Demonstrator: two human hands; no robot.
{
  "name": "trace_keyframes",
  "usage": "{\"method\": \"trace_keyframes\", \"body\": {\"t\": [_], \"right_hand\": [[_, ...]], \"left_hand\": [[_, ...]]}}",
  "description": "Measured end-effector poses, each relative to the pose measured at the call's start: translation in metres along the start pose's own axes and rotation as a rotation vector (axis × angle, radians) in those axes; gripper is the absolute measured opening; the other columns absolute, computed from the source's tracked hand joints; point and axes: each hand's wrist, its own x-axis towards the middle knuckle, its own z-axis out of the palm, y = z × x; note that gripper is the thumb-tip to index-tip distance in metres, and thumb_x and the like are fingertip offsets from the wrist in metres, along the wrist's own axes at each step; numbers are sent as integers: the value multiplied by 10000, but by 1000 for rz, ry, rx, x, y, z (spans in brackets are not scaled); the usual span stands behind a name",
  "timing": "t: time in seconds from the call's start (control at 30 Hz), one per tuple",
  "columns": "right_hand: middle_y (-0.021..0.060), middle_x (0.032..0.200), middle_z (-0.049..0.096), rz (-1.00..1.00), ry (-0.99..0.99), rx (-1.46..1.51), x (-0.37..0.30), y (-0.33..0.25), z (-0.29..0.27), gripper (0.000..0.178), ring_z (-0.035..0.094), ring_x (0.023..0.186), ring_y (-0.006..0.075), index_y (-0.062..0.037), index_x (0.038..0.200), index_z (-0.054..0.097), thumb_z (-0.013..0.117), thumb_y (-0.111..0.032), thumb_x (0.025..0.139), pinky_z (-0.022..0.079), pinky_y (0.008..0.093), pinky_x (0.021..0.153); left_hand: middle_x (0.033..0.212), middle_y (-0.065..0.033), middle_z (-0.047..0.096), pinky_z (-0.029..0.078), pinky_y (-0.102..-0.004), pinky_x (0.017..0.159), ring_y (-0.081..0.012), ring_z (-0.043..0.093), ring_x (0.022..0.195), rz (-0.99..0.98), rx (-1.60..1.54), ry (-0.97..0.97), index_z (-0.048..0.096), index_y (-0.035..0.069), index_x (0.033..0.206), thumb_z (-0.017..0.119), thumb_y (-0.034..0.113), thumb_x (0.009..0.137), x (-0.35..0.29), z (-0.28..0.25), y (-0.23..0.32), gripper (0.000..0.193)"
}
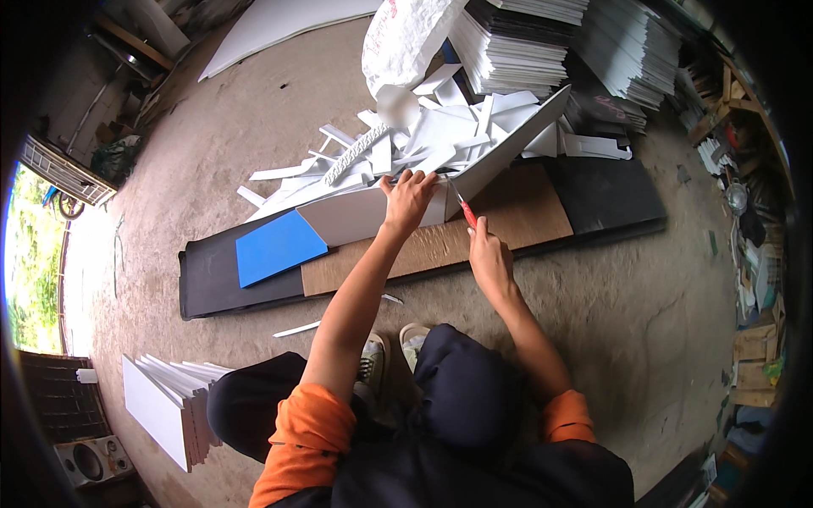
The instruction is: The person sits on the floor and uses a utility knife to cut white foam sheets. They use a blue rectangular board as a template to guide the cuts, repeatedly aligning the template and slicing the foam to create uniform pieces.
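A large white board (364, 212) stands tilted on its long edge in front of me, its right part angling up and away. My left hand (410, 200) grips its upper edge, fingers over the far side and thumb apart. My right hand (490, 254) is closed round the red handle of a slim cutting tool (467, 211), which looks like a utility knife. Its thin blade points up and left, at the board's edge just right of my left hand. Under the board lies a brown sheet (525, 210) on a long black slab (622, 199).
A blue panel (279, 247) lies on the slab's left part. White offcuts (440, 148) pile up behind the board, near a white sack (406, 42). Board stacks (517, 51) rise at the back right. More white panels (157, 415) stand left of my knees; thin strips (296, 328) lie near my shoes.
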Motion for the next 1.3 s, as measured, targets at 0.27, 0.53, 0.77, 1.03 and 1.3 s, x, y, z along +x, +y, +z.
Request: {"method": "trace_keyframes", "body": {"t": [0.27, 0.53, 0.77, 1.03, 1.3], "right_hand": [[212, 657, 589, 53, -99, -122, 11, -21, -12, 138, 618, 621, 342, 32, 921, 409, 416, -83, 845, 516, 399, 502], [254, 726, 595, 97, -153, 11, 34, -18, 1, 161, 614, 706, 374, 50, 917, 436, 379, -76, 836, 520, 425, 595], [275, 785, 588, 110, -242, 40, 37, -17, -11, 191, 598, 768, 401, 62, 937, 440, 374, -79, 826, 505, 450, 653], [285, 842, 580, 128, -307, 63, 34, -9, -12, 199, 593, 794, 404, 64, 937, 458, 390, -86, 824, 495, 457, 690], [289, 893, 578, 205, -350, -2, 58, -13, 21, 217, 570, 860, 428, 53, 970, 461, 383, -88, 824, 471, 472, 747]], "left_hand": [[911, 12, 521, 280, -604, 768, -173, 484, 951, -4, 11, -124, 505, 195, 1059, 514, 261, 839, -1, -3, 2, 231], [902, 28, 538, 288, -583, 756, -156, 507, 911, -10, 12, -132, 502, 194, 1011, 521, 263, 838, -2, -6, 10, 188], [686, -121, 620, 479, -390, 508, -295, 622, 633, 93, 3, -310, 504, 132, 1031, 536, 324, 817, 18, 1, -6, 289], [646, -102, 611, 482, -374, 492, -267, 619, 592, 185, 4, -278, 511, 131, 1041, 552, 297, 810, 16, 5, -9, 288], [688, -103, 624, 476, -394, 521, -287, 612, 601, 141, -34, -308, 480, 141, 1085, 548, 311, 811, 16, 6, -9, 329]]}}
